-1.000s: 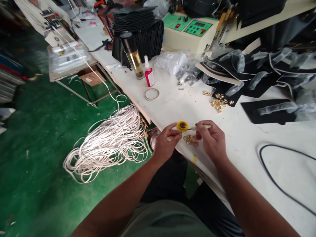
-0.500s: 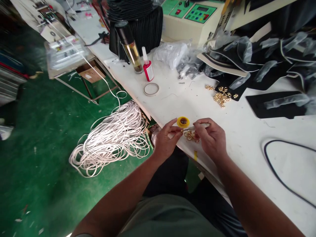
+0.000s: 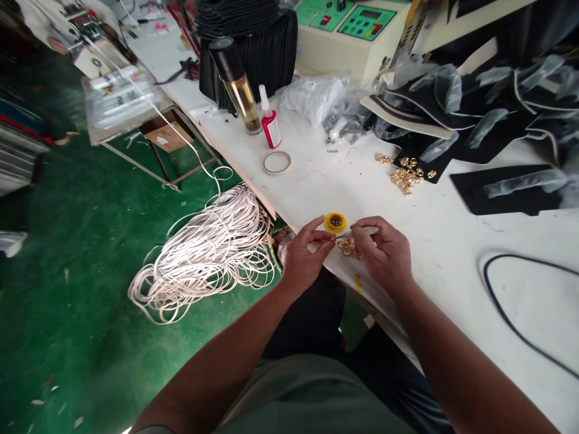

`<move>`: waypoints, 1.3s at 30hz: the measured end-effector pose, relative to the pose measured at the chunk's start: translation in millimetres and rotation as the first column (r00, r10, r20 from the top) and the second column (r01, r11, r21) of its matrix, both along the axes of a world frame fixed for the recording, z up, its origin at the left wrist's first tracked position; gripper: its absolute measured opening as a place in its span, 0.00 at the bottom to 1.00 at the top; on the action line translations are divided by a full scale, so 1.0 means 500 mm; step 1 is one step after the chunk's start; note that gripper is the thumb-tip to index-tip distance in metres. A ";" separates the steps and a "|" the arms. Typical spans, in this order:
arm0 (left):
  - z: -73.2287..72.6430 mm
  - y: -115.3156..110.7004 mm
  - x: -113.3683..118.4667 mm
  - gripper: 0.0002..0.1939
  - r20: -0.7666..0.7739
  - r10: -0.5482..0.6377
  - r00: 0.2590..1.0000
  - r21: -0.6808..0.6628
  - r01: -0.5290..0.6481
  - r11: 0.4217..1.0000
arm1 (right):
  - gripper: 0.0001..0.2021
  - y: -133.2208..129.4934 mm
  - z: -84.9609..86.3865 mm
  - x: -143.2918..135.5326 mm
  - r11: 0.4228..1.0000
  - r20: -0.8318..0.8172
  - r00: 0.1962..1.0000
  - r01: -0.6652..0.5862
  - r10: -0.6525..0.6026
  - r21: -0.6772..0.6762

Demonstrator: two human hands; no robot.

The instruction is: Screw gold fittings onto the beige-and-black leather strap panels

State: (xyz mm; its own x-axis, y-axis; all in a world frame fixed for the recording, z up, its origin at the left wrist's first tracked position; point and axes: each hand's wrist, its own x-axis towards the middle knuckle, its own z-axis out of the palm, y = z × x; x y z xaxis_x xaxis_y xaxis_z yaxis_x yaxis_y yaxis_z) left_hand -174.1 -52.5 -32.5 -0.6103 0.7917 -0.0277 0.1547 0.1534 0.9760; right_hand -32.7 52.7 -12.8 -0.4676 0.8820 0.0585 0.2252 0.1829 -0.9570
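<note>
By the near edge of the white table (image 3: 312, 196), the left hand (image 3: 301, 260) pinches a small gold piece (image 3: 333, 239), and the right hand (image 3: 385, 252) has moved its tightly held thin tool (image 3: 371, 229) from beside the yellow cup (image 3: 327, 223) to the piece.

Shiny gold-coloured metal rings (image 3: 345, 246); glossy yellow dish (image 3: 335, 223); smooth white tabletop (image 3: 312, 193).

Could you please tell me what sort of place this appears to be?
It looks like a small workshop, perhaps for leather or bag goods: black stacked pieces, small gold-coloured metal fittings on the worktable, and a machine with a green button panel.
</note>
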 end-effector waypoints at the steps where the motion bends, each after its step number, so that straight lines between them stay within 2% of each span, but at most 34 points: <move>1: 0.000 0.000 0.000 0.30 -0.013 0.000 1.000 -0.006 0.000 1.000 | 0.14 0.001 0.003 0.000 1.000 0.019 1.000 0.005 -0.005 0.017; 4: 0.002 -0.001 0.000 0.29 -0.045 -0.006 0.999 -0.014 0.006 1.000 | 0.19 0.005 0.010 0.000 0.998 0.062 0.997 0.050 -0.052 0.041; 7: 0.005 -0.002 0.001 0.23 -0.059 -0.014 0.998 -0.018 0.013 1.000 | 0.23 0.013 0.015 0.004 0.997 0.044 0.996 0.077 -0.078 0.007; 12: -0.006 -0.005 0.005 0.19 -0.216 -0.041 0.976 -0.004 0.041 0.999 | 0.20 0.040 0.022 0.025 0.985 -0.153 0.977 0.128 -0.145 -0.120; 14: -0.016 -0.005 0.006 0.19 -0.350 -0.070 0.934 0.013 0.080 0.997 | 0.18 0.055 0.019 0.034 0.966 -0.241 0.947 0.166 -0.212 -0.196; 17: -0.026 0.001 0.005 0.16 -0.555 -0.082 0.828 0.044 0.128 0.991 | 0.16 0.077 0.009 0.043 0.930 -0.340 0.892 0.189 -0.297 -0.315; 20: -0.027 0.009 0.004 0.11 -0.660 -0.066 0.749 0.071 0.150 0.986 | 0.16 0.090 -0.001 0.046 0.907 -0.395 0.854 0.182 -0.337 -0.380; 22: -0.023 0.011 0.003 0.12 -0.678 -0.053 0.733 0.075 0.140 0.987 | 0.16 0.095 -0.005 0.045 0.905 -0.412 0.849 0.162 -0.332 -0.394; 25: -0.008 0.007 -0.001 0.14 -0.662 -0.056 0.747 0.057 0.125 0.991 | 0.17 0.100 -0.009 0.043 0.899 -0.441 0.836 0.131 -0.327 -0.418; 29: 0.041 0.018 -0.022 0.14 -0.620 -0.090 0.780 0.006 0.119 0.993 | 0.18 0.112 -0.010 0.044 0.860 -0.506 0.765 0.118 -0.397 -0.497; 32: 0.103 0.083 -0.039 0.13 -0.636 -0.134 0.760 -0.009 0.166 0.986 | 0.17 0.128 -0.002 0.052 0.800 -0.570 0.666 0.068 -0.481 -0.597; 35: 0.157 0.214 -0.030 0.12 -0.674 -0.295 0.677 -0.126 0.288 0.949 | 0.15 0.149 0.014 0.069 0.753 -0.639 0.536 -0.007 -0.552 -0.658; 37: 0.169 0.321 -0.002 0.12 -0.715 -0.418 0.560 -0.261 0.342 0.903 | 0.14 0.166 0.026 0.085 0.742 -0.673 0.450 -0.033 -0.587 -0.669; 38: 0.167 0.374 0.017 0.12 -0.731 -0.479 0.485 -0.346 0.341 0.874 | 0.13 0.175 0.031 0.095 0.739 -0.682 0.414 -0.034 -0.603 -0.673; 39: 0.159 0.423 0.039 0.12 -0.736 -0.502 0.454 -0.377 0.340 0.861 | 0.13 0.184 0.035 0.106 0.734 -0.685 0.385 -0.029 -0.619 -0.679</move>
State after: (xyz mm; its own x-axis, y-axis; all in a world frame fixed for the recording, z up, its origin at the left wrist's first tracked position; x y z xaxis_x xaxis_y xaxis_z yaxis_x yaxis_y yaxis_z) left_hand -154.8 159.2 47.2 -0.0304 0.9904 0.1351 0.9263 -0.0228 0.3761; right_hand 20.0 144.9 4.6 -0.1519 0.9528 -0.2629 -0.8015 -0.2744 -0.5313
